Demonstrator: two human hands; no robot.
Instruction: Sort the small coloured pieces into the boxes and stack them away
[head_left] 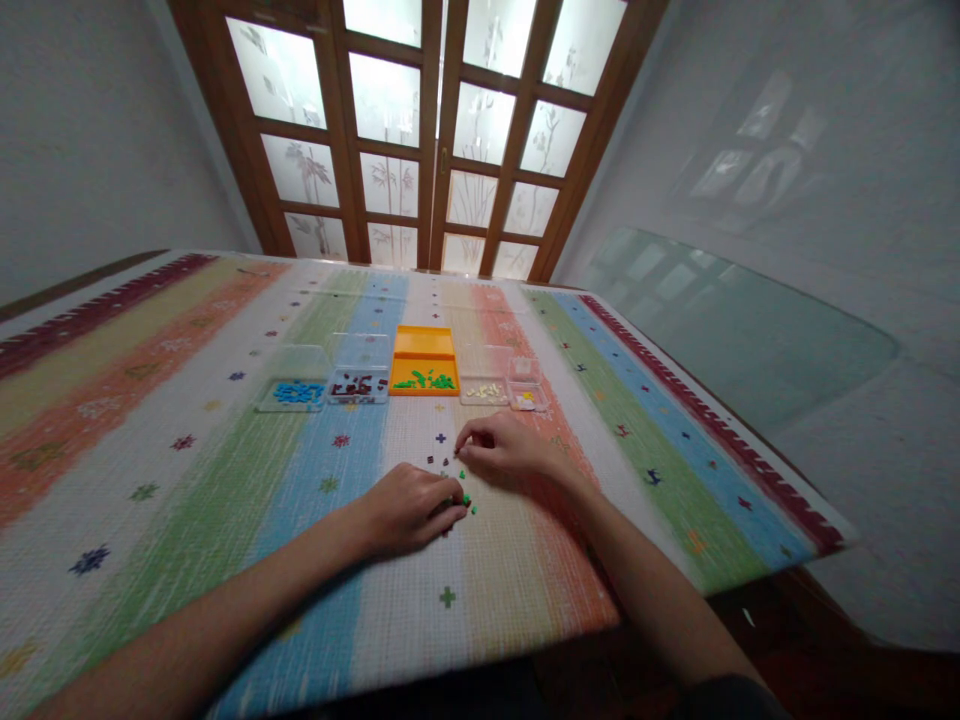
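Observation:
My left hand [416,508] rests low over the cloth, thumb and fingers pinched together on a small green piece [466,499] that shows at the fingertips. Farther forward and to the right, my right hand [501,446] has its thumb and index finger brought together just above the cloth. Whatever is between those fingertips is too small to make out. Small dark pieces [430,460] lie left of the right fingertips. Between the two hands sits a loose green piece [462,475], and another green bit [474,511] lies just right of the left fingertips.
Beyond the hands stands an orange open case [424,341] with green pieces. Clear boxes flank it, holding blue pieces [298,392], dark brown pieces [358,385], cream pieces [487,391] and yellow and white pieces [527,398]. A striped cloth [300,520] covers the table.

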